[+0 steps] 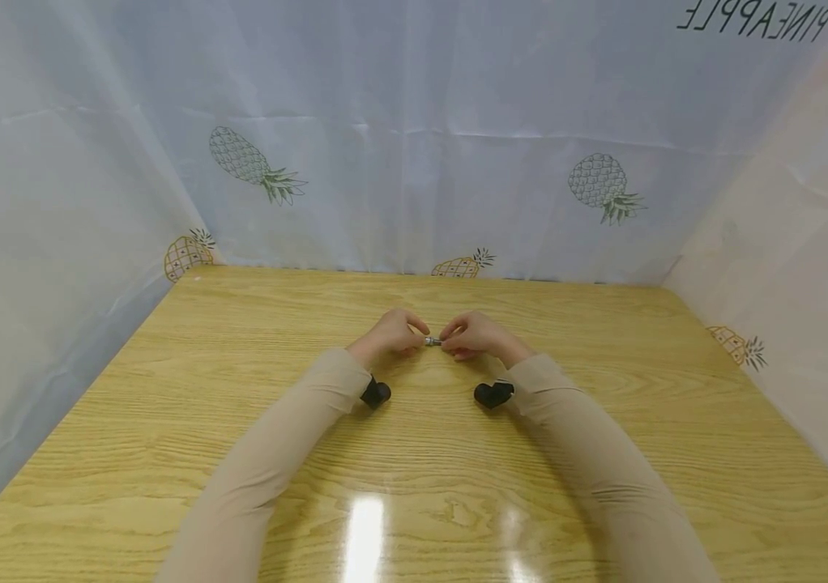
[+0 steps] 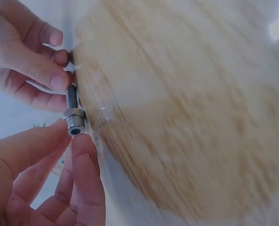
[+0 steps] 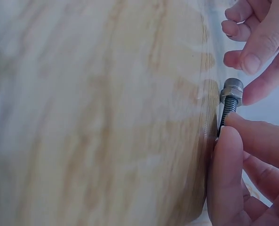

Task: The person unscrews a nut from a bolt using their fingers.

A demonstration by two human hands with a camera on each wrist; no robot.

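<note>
Near the head view's center, the right hand [image 1: 478, 332] is pinching a bolt [image 2: 72, 100] by its threads; the left hand [image 1: 390, 330] is curving around its head, grip unclear. Slackening fingers could be sending it tableward.

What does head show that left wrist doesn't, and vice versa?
Head only: the left sleeve and right sleeve, a black device at each wrist, and mirrored PINEAPPLE lettering on the curtain.

Left wrist only: close detail of the bolt, with the recess in its head, its threads and the nut next to the head.

Both: left hand, right hand, the bolt between them, and the wood-grain table.
</note>
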